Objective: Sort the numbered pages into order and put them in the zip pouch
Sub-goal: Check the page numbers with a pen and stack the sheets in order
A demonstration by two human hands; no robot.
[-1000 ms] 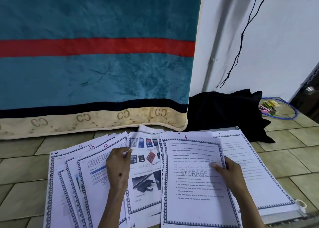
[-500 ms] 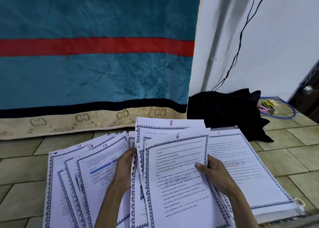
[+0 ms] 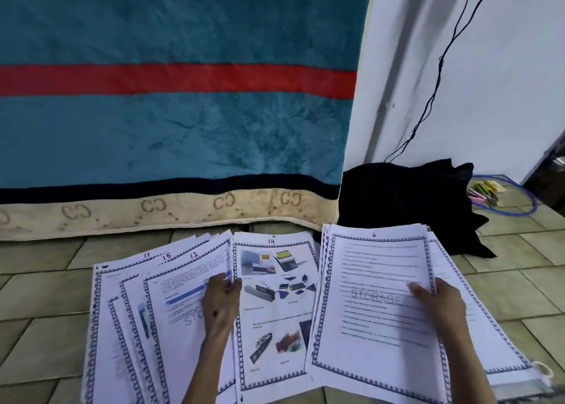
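Numbered pages are fanned out over a tiled floor (image 3: 46, 305): a left fan (image 3: 146, 312) marked 11, 15 and 12, page 14 (image 3: 275, 312) with photos in the middle, and a right stack (image 3: 373, 305) topped by page 6. The left fan's edge is pinched by the left hand (image 3: 220, 304), and the right stack is gripped by the right hand (image 3: 440, 304), thumb on top. A teal blanket (image 3: 171, 122) is hung behind, with black cloth (image 3: 406, 202) beside it.

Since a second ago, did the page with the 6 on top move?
Yes. Page 6, held in the right hand, went right; it now rises before the black cloth, uncovering page 14.
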